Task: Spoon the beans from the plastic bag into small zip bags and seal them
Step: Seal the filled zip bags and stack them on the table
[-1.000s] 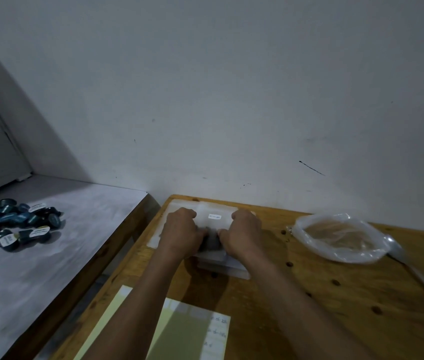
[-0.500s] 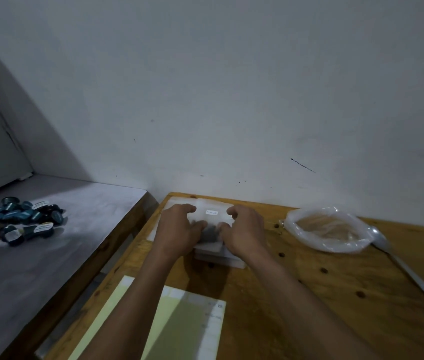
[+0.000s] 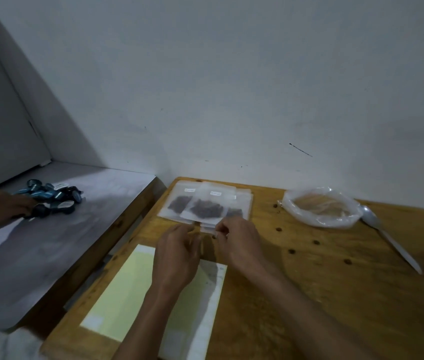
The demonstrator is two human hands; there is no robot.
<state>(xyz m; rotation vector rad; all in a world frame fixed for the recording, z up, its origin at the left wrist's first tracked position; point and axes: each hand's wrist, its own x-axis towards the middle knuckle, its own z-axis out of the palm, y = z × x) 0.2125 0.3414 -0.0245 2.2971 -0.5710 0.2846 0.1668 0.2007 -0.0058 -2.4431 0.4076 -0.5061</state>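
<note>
Dim room: plain white wall (image 3: 231,87), wooden table (image 3: 335,294) against it, grey-topped bench (image 3: 49,242) alongside.

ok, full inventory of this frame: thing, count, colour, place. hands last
wooden table: one, tan, centre and right
small zip bags: several, clear, dark contents, overlapping at the table's far edge
plastic bag: one, clear, tan contents, right of the zip bags
spoon: one, silver, right of the plastic bag
paper sheet: one, pale yellow and white, near left of the table
capsules: a pile, blue and dark, on the grey surface at left
another person's hand: one, at the capsules
left hand: fingers loosely curled, near the zip bags
right hand: pinches a zip bag's edge
</note>
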